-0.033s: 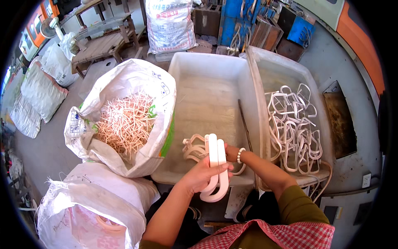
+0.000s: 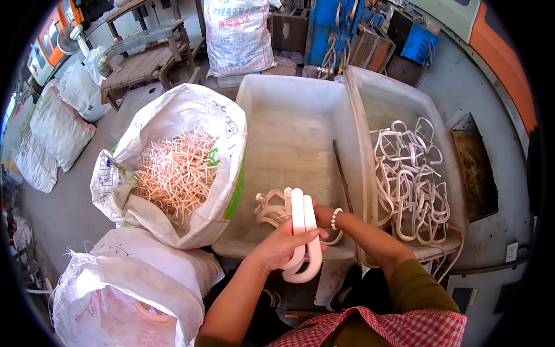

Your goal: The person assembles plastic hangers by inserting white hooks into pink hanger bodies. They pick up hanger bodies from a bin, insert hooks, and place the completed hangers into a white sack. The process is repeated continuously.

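My left hand (image 2: 277,244) is closed around two pale pink, smooth, curved plastic pieces (image 2: 310,218) shaped like long hooks or handles. They lie side by side, upright, their rounded ends hanging below my palm, and my thumb crosses their front. My right hand (image 2: 322,214), with a white bead bracelet at the wrist, is just behind them on the right; its fingers are mostly hidden. Beyond my hands, a few more pink molded loops (image 2: 267,213) lie at the near end of a long, pale plastic tub (image 2: 245,156).
On the left stands an open white woven sack (image 2: 173,104) holding many thin pink sticks (image 2: 176,176). Nearer is another white sack (image 2: 139,277). A second tub (image 2: 359,168) on the right holds tangled pale loops (image 2: 410,179). A dark rod (image 2: 342,176) leans inside the middle tub.
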`<state>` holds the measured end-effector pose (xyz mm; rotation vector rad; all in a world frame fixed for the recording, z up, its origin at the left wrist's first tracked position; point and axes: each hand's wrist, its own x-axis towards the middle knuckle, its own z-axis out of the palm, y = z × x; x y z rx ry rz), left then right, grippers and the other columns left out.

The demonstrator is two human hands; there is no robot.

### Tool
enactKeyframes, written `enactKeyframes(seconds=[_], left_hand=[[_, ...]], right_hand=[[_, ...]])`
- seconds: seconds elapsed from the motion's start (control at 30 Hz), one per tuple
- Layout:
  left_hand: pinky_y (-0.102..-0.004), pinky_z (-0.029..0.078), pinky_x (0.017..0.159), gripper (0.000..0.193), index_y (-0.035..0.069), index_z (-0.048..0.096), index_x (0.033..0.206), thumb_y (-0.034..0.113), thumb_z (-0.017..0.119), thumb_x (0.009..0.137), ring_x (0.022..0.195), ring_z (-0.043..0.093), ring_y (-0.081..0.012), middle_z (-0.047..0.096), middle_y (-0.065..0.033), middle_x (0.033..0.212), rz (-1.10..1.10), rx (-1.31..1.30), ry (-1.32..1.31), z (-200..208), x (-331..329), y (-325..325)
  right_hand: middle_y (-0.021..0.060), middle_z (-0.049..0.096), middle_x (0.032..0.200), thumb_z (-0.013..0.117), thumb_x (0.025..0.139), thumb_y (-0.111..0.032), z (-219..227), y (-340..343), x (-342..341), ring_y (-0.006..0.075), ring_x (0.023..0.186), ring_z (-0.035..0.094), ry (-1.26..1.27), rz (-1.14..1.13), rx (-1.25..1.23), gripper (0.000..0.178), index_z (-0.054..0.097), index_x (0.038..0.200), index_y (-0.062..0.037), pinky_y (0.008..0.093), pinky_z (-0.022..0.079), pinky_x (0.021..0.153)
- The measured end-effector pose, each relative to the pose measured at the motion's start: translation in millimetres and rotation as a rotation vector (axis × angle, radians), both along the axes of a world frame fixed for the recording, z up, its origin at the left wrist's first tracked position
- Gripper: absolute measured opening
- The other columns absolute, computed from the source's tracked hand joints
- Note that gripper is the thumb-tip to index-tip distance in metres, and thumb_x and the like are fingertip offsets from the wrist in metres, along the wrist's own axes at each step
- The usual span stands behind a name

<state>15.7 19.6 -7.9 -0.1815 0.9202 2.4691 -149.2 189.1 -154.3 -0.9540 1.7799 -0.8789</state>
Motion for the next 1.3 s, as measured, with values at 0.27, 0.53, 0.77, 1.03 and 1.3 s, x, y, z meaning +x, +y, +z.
enactKeyframes(seconds=[0.27,0.53,0.77,1.03,1.3], left_hand=[[-0.0390,0.055,0.065,0.037,-0.002,0.047,0.124,0.009,0.057,0.090,0.067,0.062,-0.0212,0.058,-0.0086,0.078,0.310,-0.058,0.086,21.1,3.9,-47.1],[-0.0375,0.055,0.068,0.043,0.004,0.043,0.131,0.015,0.058,0.093,0.071,0.065,-0.0219,0.065,-0.0139,0.089,0.354,-0.051,0.121,50.2,16.4,-49.9],[-0.0294,0.051,0.058,0.034,-0.002,0.050,0.120,0.003,0.058,0.088,0.066,0.062,-0.0160,0.062,-0.0102,0.079,0.173,-0.593,0.027,10.7,7.7,-38.5],[-0.0304,0.052,0.064,0.042,0.000,0.050,0.127,0.002,0.056,0.086,0.075,0.064,-0.0148,0.065,-0.0068,0.080,0.131,-1.059,0.092,10.2,6.5,-32.5],[-0.0286,0.053,0.062,0.021,-0.003,0.051,0.109,0.005,0.057,0.090,0.068,0.064,-0.0177,0.063,-0.0109,0.083,0.552,-0.597,0.014,17.4,-0.7,-64.1]], right_hand=[[0.0024,0.065,0.085,0.063,0.090,-0.022,3.7,51.8,7.0,0.0085,0.080,0.056,0.011,-0.119,-0.063,0.023,0.063,0.108,-0.0062,0.0276,0.048,0.073],[-0.0036,0.052,0.065,0.063,0.091,-0.030,57.9,11.8,46.7,0.0038,0.062,0.047,0.064,-0.215,-0.030,0.027,0.062,0.094,-0.0036,0.0240,0.040,0.055],[0.0206,0.063,0.076,0.059,0.086,-0.040,6.9,-38.0,33.1,0.0374,0.069,0.060,0.601,-0.445,0.161,0.037,0.064,0.090,-0.0042,0.0414,0.048,0.065],[0.0013,0.058,0.064,0.063,0.088,-0.032,81.0,-64.5,4.8,0.0093,0.056,0.051,-0.116,-0.613,0.193,0.030,0.067,0.094,-0.0025,0.0275,0.039,0.050],[-0.0094,0.035,0.052,0.052,0.097,-0.032,150.0,42.7,19.4,0.0025,0.039,0.029,-0.627,-0.393,-0.097,0.028,0.061,0.090,-0.0070,0.0205,0.021,0.035]])
